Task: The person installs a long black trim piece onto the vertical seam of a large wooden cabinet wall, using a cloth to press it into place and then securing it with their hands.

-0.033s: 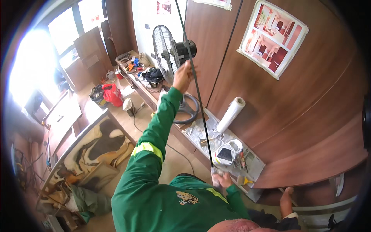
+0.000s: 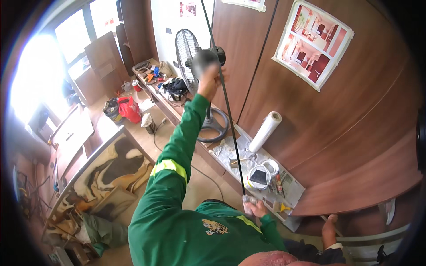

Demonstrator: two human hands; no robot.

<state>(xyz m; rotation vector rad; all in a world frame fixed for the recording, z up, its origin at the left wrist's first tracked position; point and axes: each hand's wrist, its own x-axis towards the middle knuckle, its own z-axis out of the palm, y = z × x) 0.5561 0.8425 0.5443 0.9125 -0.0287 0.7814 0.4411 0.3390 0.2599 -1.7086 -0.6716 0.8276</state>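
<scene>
My left hand (image 2: 212,77), in a green sleeve, reaches up beside the long, dark vertical strip (image 2: 226,99) in front of a standing fan (image 2: 186,55). A grey blur hides part of it, so its grip is unclear. Lower down, my right hand (image 2: 257,208) is closed on a pale, crumpled cloth (image 2: 247,201) at the strip's lower end. The strip crosses a brown panelled wall (image 2: 230,53). Below are a white roll (image 2: 265,131), a white bucket (image 2: 258,181) and a yellow-handled tool (image 2: 284,207) on the paper-covered ledge (image 2: 293,190).
Another person's hand (image 2: 329,228) touches the curved panel's lower edge at right. A cluttered bench (image 2: 151,88) runs toward the windows. Bags (image 2: 129,108), a cable (image 2: 204,173) and a patterned board (image 2: 97,168) lie or stand at left. Printed pictures (image 2: 313,44) hang on the wall.
My left hand has moved slightly upward along the strip, and a grey blur now covers its upper part. My right hand and the cloth have shifted very slightly.
</scene>
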